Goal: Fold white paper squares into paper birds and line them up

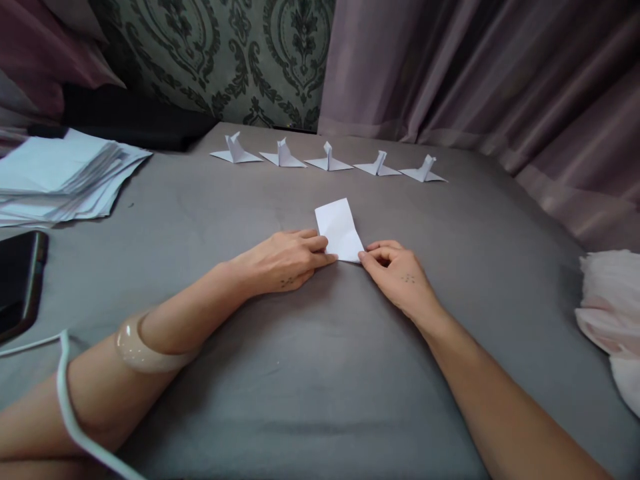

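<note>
A small folded sheet of white paper [340, 225] lies on the grey cloth surface [320, 373] in front of me. At its lower left edge, my left hand [299, 259] has its fingers closed on the paper, the index fingertip pressing near the bottom edge. My right hand [397, 270] pinches the lower right corner between thumb and fingers. A crease runs across the paper, and its upper part tilts to the left. The underside of the paper is hidden.
Several folded paper figures [329, 160] stand in a row at the back. A stack of white paper [55, 173] lies at the left, above a dark phone [20, 280]. A white cable [70, 407] crosses my left forearm. Pale crumpled cloth [613, 313] sits at the right edge.
</note>
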The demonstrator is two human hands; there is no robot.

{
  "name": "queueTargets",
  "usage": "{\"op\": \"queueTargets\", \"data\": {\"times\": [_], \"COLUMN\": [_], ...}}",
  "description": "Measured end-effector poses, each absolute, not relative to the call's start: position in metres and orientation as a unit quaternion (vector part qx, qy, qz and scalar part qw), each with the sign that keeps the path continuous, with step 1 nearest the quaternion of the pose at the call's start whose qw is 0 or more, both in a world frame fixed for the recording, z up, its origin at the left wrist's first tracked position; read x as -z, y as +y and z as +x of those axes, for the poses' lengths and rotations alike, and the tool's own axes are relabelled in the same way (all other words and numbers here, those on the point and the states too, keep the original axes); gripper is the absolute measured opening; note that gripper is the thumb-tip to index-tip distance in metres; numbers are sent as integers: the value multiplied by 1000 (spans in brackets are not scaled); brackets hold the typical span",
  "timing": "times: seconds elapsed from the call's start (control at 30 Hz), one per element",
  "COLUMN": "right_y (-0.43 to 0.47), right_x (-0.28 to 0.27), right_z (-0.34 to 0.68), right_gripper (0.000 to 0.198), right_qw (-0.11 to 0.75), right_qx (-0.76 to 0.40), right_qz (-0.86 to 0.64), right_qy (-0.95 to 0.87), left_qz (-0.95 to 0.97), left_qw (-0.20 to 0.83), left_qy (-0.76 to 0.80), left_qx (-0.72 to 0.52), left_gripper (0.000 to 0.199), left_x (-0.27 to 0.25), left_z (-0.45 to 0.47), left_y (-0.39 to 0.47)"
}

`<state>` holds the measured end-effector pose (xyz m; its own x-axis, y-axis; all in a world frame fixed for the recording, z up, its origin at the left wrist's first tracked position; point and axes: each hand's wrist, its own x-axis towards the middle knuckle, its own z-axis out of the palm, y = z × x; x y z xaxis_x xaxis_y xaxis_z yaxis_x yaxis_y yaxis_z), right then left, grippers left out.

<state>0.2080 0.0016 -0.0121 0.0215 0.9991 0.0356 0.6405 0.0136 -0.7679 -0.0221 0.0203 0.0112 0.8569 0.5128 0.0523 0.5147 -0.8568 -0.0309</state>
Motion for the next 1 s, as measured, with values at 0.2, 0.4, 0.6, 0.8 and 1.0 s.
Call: {"op": "queueTargets", "data": {"times": [0.2,0.4,0.6,0.8,1.0], "right_y": [1,0,0,4,4], "right_x": [10,10,13,20,24], "right_z": [207,211,207,207,208], "right_gripper": [26,26,27,24,24], "right_qw": [305,308,342,362,358], "right_qx": [-244,-306,-352,-344,-345], "right_qz": [-638,-628,-624,-629,-635], "right_qy": [-664,-646,-608,-596,-591], "left_qz": [-961,-962,-962,-962,-962], "left_qw": [48,34,12,-3,-43], "left_qy": [-273,-269,-274,-268,-263], "left_qx": [19,10,10,43,54], "left_gripper": [45,45,41,41,39], "left_x": [-6,-9,-11,-9,-9], "left_z": [-20,-18,-18,-15,-16], "left_y": [20,20,20,18,18]}}
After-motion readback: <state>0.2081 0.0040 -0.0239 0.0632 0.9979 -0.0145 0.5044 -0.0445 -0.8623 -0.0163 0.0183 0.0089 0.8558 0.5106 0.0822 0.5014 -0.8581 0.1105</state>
